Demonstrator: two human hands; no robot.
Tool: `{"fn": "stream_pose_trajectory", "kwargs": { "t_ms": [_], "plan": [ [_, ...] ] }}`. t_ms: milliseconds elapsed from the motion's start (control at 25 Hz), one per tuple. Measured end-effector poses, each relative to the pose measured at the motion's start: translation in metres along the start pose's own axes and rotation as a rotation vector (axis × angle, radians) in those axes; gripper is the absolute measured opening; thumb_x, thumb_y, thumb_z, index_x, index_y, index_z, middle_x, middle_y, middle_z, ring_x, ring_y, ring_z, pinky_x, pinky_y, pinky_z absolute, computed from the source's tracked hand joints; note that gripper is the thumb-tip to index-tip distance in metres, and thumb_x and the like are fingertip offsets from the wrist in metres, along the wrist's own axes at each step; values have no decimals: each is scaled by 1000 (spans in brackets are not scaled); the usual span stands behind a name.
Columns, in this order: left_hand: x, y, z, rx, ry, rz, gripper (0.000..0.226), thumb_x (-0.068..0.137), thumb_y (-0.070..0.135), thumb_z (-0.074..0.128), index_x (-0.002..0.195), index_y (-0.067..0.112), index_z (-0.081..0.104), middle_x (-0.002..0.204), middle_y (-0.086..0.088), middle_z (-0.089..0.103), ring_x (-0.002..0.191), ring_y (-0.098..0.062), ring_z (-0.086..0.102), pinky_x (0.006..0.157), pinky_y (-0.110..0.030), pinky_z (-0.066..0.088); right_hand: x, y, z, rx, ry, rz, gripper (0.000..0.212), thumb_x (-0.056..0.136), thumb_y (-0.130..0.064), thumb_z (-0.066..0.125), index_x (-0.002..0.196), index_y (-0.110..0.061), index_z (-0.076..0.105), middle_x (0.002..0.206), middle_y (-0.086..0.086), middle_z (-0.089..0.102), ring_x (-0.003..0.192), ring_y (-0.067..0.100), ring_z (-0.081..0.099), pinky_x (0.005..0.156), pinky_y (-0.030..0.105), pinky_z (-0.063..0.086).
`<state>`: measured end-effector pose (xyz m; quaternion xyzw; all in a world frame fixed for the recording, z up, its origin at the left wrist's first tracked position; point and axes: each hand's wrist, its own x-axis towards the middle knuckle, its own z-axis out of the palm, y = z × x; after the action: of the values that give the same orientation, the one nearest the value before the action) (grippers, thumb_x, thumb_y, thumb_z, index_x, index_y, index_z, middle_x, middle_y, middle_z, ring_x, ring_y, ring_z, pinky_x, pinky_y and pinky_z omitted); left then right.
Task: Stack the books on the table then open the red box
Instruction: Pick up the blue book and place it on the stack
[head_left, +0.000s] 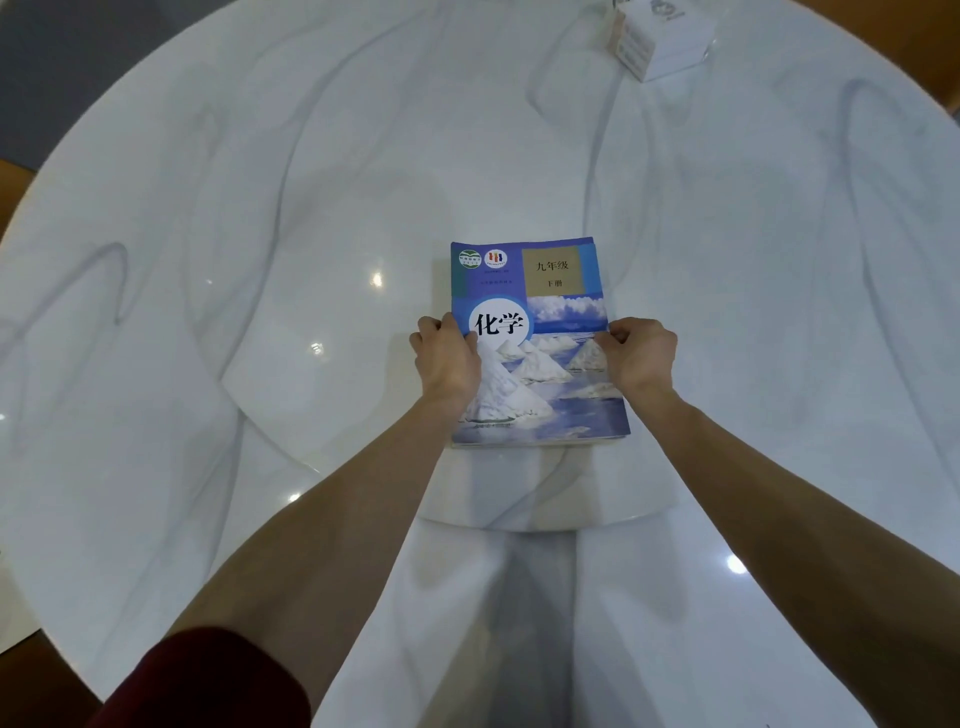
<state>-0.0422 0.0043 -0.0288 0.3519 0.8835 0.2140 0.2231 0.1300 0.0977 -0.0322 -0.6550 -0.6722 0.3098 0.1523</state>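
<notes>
A blue textbook (540, 312) with white mounds on its cover lies face up in the middle of the round marble table (260, 260), on top of a thin stack whose lower edges show at the near side. My left hand (447, 358) grips the stack's left edge, thumb on the cover. My right hand (641, 356) grips the right edge the same way. No red box is in view.
A white carton (657, 41) stands at the table's far right edge. A raised round centre plate (363, 441) of the same marble carries the books. Brown floor shows beyond the table rim.
</notes>
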Motion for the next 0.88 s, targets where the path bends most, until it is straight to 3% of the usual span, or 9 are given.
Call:
{"fn": "stream_pose_trajectory", "kwargs": {
  "t_ms": [240, 440, 600, 720, 880],
  "plan": [
    [0, -2, 3, -35, -28, 14, 30, 99, 17, 41, 122, -2, 47, 128, -21, 41, 115, -35, 41, 95, -40, 42, 4, 3, 3, 13, 11, 63, 27, 88, -28, 62, 98, -5, 70, 108, 12, 72, 76, 14, 54, 63, 20, 41],
    [-3, -2, 2, 104, -40, 39, 37, 100, 22, 38, 129, 0, 41, 128, -21, 43, 112, -37, 47, 90, -41, 44, 1, -3, -2, -38, -3, 59, 27, 89, -26, 61, 101, -3, 68, 110, 15, 70, 80, 21, 59, 69, 24, 42],
    [-11, -8, -10, 143, -17, 78, 34, 97, 20, 40, 125, 1, 48, 121, -21, 52, 109, -36, 52, 88, -44, 47, -13, -9, -11, -180, 23, -94, 27, 90, -9, 49, 113, 0, 60, 113, 21, 62, 100, 36, 59, 80, 35, 47],
    [-20, -15, -27, 170, 27, 114, 29, 96, 17, 42, 118, 4, 57, 120, -18, 55, 107, -33, 55, 86, -41, 50, -27, -17, -20, -278, 96, -218, 34, 90, -11, 48, 123, -4, 52, 116, 20, 57, 107, 36, 54, 85, 43, 48],
    [-38, -29, -57, 152, 56, 220, 29, 94, 18, 47, 119, 9, 59, 120, -14, 59, 108, -29, 58, 89, -39, 50, -47, -30, -36, -337, 112, -333, 31, 92, -13, 49, 122, -6, 54, 120, 18, 57, 109, 33, 52, 89, 43, 48]
  ]
}}
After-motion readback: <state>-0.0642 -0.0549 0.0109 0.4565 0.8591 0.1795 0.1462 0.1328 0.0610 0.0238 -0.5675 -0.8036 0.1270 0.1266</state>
